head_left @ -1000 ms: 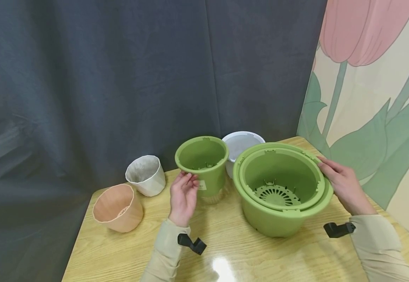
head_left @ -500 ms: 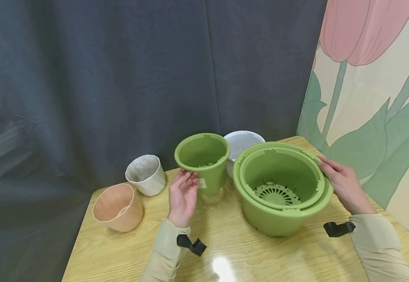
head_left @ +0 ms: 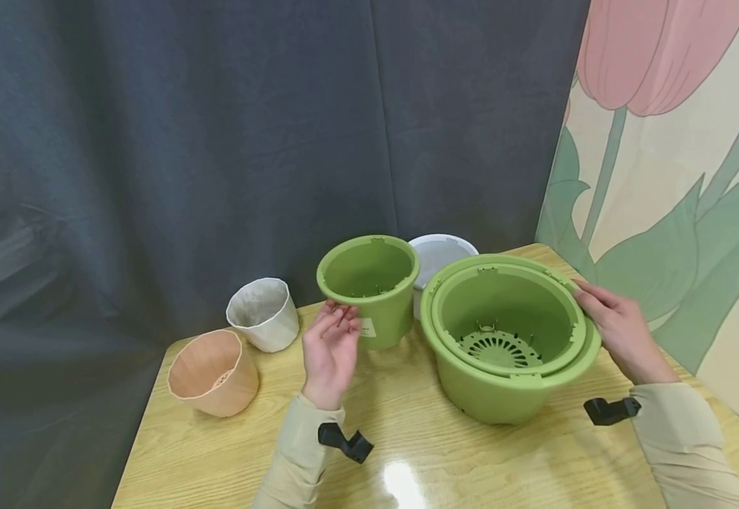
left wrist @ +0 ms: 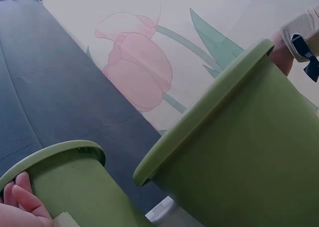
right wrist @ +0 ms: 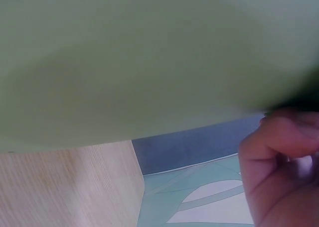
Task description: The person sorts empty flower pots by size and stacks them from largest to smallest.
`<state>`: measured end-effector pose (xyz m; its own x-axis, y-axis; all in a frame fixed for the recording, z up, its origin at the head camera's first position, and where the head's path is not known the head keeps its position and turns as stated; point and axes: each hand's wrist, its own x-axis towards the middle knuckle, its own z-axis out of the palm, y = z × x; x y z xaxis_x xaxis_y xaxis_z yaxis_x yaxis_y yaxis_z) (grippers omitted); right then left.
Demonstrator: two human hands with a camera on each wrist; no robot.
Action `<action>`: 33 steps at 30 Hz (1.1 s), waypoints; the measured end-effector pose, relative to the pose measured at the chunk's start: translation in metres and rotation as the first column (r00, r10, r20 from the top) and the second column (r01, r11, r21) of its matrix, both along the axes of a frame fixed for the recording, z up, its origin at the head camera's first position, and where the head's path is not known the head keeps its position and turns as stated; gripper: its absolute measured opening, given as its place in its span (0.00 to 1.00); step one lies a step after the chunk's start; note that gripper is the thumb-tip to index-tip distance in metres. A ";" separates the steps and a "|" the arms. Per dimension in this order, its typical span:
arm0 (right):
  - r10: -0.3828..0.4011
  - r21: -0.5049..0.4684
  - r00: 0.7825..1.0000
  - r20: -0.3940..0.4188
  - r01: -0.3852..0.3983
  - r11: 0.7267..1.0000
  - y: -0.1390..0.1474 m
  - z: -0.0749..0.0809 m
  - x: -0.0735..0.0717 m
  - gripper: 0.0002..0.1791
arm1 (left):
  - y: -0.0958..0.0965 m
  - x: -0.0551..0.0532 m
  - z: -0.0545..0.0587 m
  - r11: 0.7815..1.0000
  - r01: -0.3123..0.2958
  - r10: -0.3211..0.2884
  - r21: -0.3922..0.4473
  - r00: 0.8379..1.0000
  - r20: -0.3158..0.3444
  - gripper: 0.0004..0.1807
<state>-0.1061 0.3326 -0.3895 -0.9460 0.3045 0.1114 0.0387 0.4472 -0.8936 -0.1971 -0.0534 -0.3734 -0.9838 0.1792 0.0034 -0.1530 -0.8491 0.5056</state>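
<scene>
My left hand (head_left: 329,353) touches a small green flowerpot (head_left: 385,325) from the near left, its fingertips right under the rim on the outer wall. No finger shows inside that pot. My right hand (head_left: 624,329) grips the rim of a large green flowerpot (head_left: 493,403) at its right side, thumb lying over the edge. Within the large pot sits a second green rim, an inner pot (head_left: 499,304) with a slotted base. The left wrist view shows bent fingers (left wrist: 27,199) against the small pot's wall. In the right wrist view, the large pot's wall (right wrist: 124,82) fills the upper part.
Partly hidden behind the green pots stands a white pot (head_left: 442,254). To the left are a white faceted pot (head_left: 274,325) and a peach faceted pot (head_left: 232,382). All stand on a wooden table (head_left: 401,438), backed by a dark curtain (head_left: 248,141) and a tulip-painted wall (head_left: 655,212).
The small green pot has shifted slightly back and to the right, covering more of the white pot. The left hand has stayed at its rim. The right hand and large pot look unmoved.
</scene>
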 end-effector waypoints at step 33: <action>-0.005 0.027 1.000 0.021 0.004 1.000 0.001 -0.001 0.001 0.35 | -0.001 0.013 0.020 0.997 0.006 -0.001 0.079 0.998 -0.066 0.16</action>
